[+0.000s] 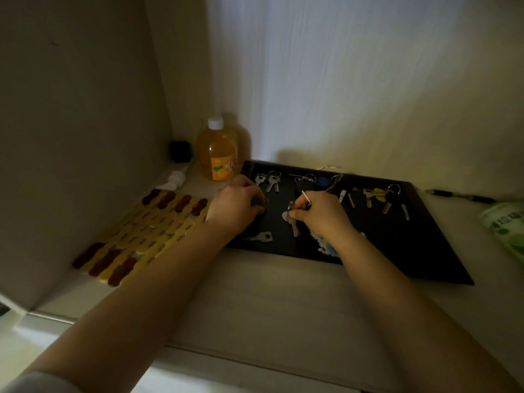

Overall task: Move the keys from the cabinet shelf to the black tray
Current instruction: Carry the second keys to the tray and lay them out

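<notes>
A black tray (419, 251) lies on the pale cabinet shelf (269, 302) and holds several keys. My right hand (320, 215) is over the tray's middle, pinching a ring of silver keys (292, 222) whose blades touch the tray. My left hand (235, 208) rests at the tray's left edge with its fingers curled on something small and dark that I cannot make out. A lone silver key (262, 237) lies below my left hand. Silver key pairs (269, 180), a bunch with a blue fob (320, 181) and a bunch with a yellow tag (378, 195) line the tray's far side.
An orange drink bottle (217, 153) stands at the back left beside a small black object (179, 151). A yellow and brown slatted mat (141, 234) lies left of the tray. A pen (459, 195) and a green packet (507, 231) lie on the right. Cabinet walls close in left and behind.
</notes>
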